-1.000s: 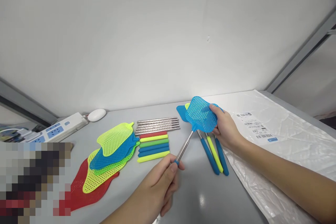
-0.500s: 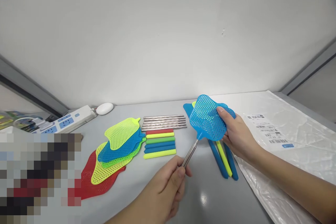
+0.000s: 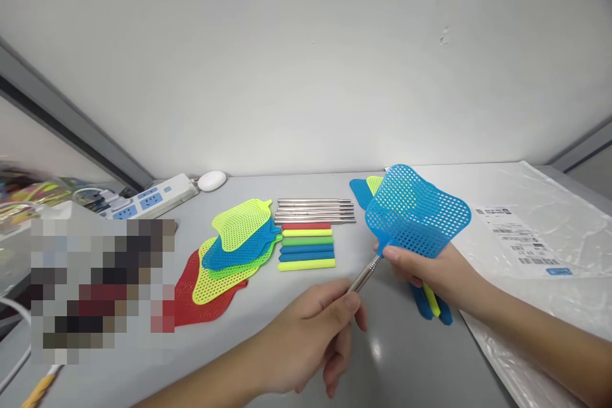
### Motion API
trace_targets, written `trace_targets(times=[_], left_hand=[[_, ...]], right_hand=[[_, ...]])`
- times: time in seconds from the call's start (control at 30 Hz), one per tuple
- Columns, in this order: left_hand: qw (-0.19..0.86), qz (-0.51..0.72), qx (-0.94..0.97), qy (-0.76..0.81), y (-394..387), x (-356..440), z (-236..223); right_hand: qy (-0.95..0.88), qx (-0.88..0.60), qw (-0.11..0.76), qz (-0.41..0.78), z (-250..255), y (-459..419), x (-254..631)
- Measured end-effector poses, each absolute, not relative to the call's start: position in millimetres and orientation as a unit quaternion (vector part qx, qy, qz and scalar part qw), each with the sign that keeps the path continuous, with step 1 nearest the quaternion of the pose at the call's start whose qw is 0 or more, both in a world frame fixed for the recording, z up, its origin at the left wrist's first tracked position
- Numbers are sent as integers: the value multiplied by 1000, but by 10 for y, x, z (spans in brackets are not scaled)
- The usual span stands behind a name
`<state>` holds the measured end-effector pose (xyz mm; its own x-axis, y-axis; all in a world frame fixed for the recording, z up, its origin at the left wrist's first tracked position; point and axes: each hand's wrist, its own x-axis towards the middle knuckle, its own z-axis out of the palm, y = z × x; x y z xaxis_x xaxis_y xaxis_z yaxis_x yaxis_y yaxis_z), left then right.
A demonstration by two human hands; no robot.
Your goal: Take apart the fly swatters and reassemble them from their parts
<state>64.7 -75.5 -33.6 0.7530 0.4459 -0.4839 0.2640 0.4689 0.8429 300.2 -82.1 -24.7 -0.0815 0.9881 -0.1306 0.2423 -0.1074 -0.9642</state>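
A blue fly swatter head (image 3: 415, 207) is fitted on a metal telescopic rod (image 3: 365, 274). My left hand (image 3: 329, 325) is closed round the rod's lower part, thumb on top. My right hand (image 3: 430, 271) pinches the head's neck, just where it meets the rod. Behind and beneath the head, fly swatters in blue and yellow lie on the table, their handles (image 3: 433, 299) showing below my right hand. Left of my hands rest a fanned stack of swatter heads (image 3: 241, 224), a row of metal rods (image 3: 315, 211) and a row of coloured handle sleeves (image 3: 307, 247).
A white plastic mailing bag (image 3: 521, 306) with a printed label covers the right side of the table. At the back left are a power strip (image 3: 157, 197) and a white oval object (image 3: 211, 180). A blurred-out patch (image 3: 102, 290) hides the left front. A wall stands behind.
My right hand has slid from the swatter head's far edge down to its neck. The view has turned left, so things appear further right. My left hand still grips the rod.
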Motion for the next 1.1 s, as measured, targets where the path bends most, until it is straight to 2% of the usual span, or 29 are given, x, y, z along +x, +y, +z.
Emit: trace_targets(times=[0.1, 0.23, 0.4, 0.5, 0.67, 0.8, 1.1], left_hand=[[797, 66, 506, 323, -748, 643, -325], [844, 88, 465, 251, -723, 643, -290], [906, 28, 391, 161, -681, 596, -273], [916, -4, 372, 151, -678, 568, -293], [912, 16, 375, 168, -692, 588, -314], [918, 18, 364, 154, -679, 605, -302], [940, 17, 329, 91, -630, 601, -325]], right_hand=[[-561, -550, 361, 502, -289, -825, 3014], [-537, -517, 378, 550, -332, -778, 3083], [-498, -366, 407, 672, -315, -744, 3087], [-476, -293, 405, 723, -307, -741, 3062], [-419, -252, 393, 779, -339, -742, 3028], [-419, -246, 395, 780, -356, -751, 2999], [-472, -327, 441, 690, -347, -801, 3033]])
